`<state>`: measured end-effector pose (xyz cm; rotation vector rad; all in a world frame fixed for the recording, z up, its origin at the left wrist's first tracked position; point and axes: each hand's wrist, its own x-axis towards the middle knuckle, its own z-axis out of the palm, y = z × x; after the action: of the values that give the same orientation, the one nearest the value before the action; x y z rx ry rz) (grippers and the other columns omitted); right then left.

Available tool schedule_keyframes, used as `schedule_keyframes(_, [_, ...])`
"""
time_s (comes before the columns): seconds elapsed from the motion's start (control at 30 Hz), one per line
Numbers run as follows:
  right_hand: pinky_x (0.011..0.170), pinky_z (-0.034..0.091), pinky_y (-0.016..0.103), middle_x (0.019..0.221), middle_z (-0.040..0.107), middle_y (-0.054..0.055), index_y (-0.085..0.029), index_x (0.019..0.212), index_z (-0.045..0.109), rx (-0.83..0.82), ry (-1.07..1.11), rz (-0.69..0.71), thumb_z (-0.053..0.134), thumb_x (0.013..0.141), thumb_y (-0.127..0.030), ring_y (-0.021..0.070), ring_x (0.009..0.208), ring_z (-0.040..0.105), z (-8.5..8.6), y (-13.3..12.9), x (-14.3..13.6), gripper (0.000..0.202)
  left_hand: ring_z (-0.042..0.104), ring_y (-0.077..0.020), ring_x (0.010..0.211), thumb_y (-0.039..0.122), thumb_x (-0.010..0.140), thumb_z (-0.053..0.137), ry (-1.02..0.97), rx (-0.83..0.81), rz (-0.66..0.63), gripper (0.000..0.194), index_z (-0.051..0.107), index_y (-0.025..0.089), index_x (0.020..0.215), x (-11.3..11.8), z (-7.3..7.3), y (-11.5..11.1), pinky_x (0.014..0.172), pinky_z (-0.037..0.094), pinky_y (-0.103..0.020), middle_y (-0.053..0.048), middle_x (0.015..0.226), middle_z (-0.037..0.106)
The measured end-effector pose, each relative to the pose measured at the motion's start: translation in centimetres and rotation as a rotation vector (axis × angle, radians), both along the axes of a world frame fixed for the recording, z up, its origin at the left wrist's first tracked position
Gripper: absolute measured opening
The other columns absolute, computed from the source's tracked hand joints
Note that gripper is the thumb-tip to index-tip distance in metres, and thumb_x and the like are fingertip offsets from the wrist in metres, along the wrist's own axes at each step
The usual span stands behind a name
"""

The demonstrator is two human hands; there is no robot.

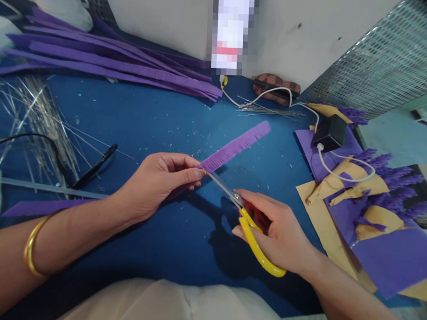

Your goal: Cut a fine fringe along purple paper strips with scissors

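My left hand (pixel 167 179) pinches a purple strip (pixel 237 146) whose near edge shows a row of fine cuts; the strip's far end points up and to the right. Yellow-handled scissors (pixel 257 248) are gripped in my right hand (pixel 272 227). Their blades reach up-left to the strip beside my left fingertips. Whether the blades are fully closed is hard to tell. Part of the strip is hidden behind my left hand.
Purple strips (pixel 115 63) lie at the back left, above thin metal wires (pixel 43 116). A black-handled tool (pixel 96 167) is near my left forearm. At right are a black adapter (pixel 330 133), purple sheets (pixel 395 257) and wrapped purple flowers (pixel 379 222). A checked pouch (pixel 275 87) sits behind.
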<state>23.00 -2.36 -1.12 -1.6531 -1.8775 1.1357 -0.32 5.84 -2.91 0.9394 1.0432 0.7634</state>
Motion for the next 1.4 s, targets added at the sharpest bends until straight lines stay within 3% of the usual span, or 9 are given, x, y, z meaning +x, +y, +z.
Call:
schedule_keyframes(0.17, [0.058,0.052,0.025,0.097,0.069,0.005,-0.026,0.127,0.065,0.026,-0.026,0.002,0.076,0.079,-0.039,0.0182,0.075,0.063,-0.2,0.0,-0.1,0.051,0.056,-0.0067,0.055,0.022,0.069,0.081,-0.003,0.005,0.018,0.006,0.077,0.019,0.067,0.1,-0.1,-0.1,0.052,0.042,-0.014,0.003,0.058,0.067])
schedule_keyframes(0.4, [0.052,0.049,0.022,0.105,0.070,0.006,-0.026,0.126,0.066,0.024,-0.009,0.007,0.075,0.080,-0.040,0.0188,0.081,0.065,-0.2,-0.1,-0.1,0.049,0.055,-0.0063,0.056,0.023,0.070,0.081,0.000,0.018,0.028,0.006,0.078,0.019,0.069,0.1,-0.3,-0.2,0.053,0.042,-0.013,0.003,0.060,0.067])
schedule_keyframes(0.63, [0.061,0.049,0.024,0.094,0.069,0.002,-0.027,0.123,0.066,0.052,-0.025,0.059,0.073,0.084,-0.040,0.0162,0.072,0.059,-0.3,0.0,0.1,0.043,0.055,-0.0060,0.056,0.024,0.070,0.081,0.024,0.013,0.034,0.007,0.077,0.019,0.067,0.2,-0.1,-0.2,0.052,0.041,-0.013,0.003,0.060,0.068])
schedule_keyframes(0.97, [0.062,0.047,0.024,0.093,0.068,0.002,-0.026,0.126,0.063,0.085,-0.023,0.084,0.071,0.087,-0.041,0.0153,0.072,0.058,-0.6,0.0,0.3,0.043,0.055,-0.0051,0.055,0.025,0.072,0.082,-0.023,-0.025,0.025,0.009,0.077,0.020,0.067,0.1,0.0,-0.3,0.050,0.039,-0.011,0.003,0.060,0.068])
schedule_keyframes(1.1, [0.062,0.048,0.024,0.096,0.068,0.003,-0.026,0.130,0.062,0.083,-0.028,0.070,0.071,0.087,-0.039,0.0153,0.073,0.059,-0.9,-0.1,0.3,0.046,0.058,-0.0064,0.060,0.028,0.072,0.082,-0.042,-0.023,0.042,0.009,0.078,0.020,0.069,0.1,-0.2,-0.2,0.057,0.044,-0.012,0.003,0.063,0.070])
schedule_keyframes(1.4, [0.060,0.049,0.024,0.092,0.065,0.002,-0.026,0.131,0.061,0.067,-0.012,0.056,0.071,0.086,-0.031,0.0145,0.069,0.056,-1.1,-0.2,0.0,0.047,0.056,-0.0086,0.060,0.029,0.071,0.081,0.012,-0.009,0.021,0.011,0.077,0.020,0.068,0.3,0.0,-0.3,0.055,0.042,-0.016,0.002,0.064,0.069])
